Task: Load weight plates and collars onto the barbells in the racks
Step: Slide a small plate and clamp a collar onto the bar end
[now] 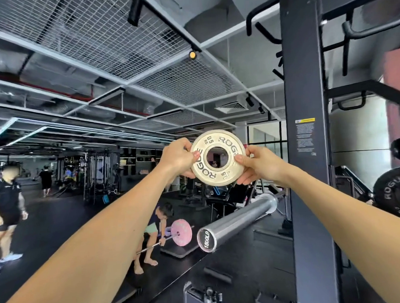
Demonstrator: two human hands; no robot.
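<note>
A small white weight plate (218, 157) with black lettering is held upright at arm's length, its centre hole facing me. My left hand (177, 156) pinches its left rim and my right hand (260, 163) pinches its right rim. Below and slightly right of the plate, the bare steel sleeve of the barbell (237, 221) points toward me, its black end cap at the near end. The plate is above the sleeve and apart from it. No collar is visible.
A black rack upright (308, 145) stands right of my hands. Black plates (392, 193) hang on the far right. A person lifts a barbell with a pink plate (181, 232) on the floor ahead; another person (7, 207) stands at left.
</note>
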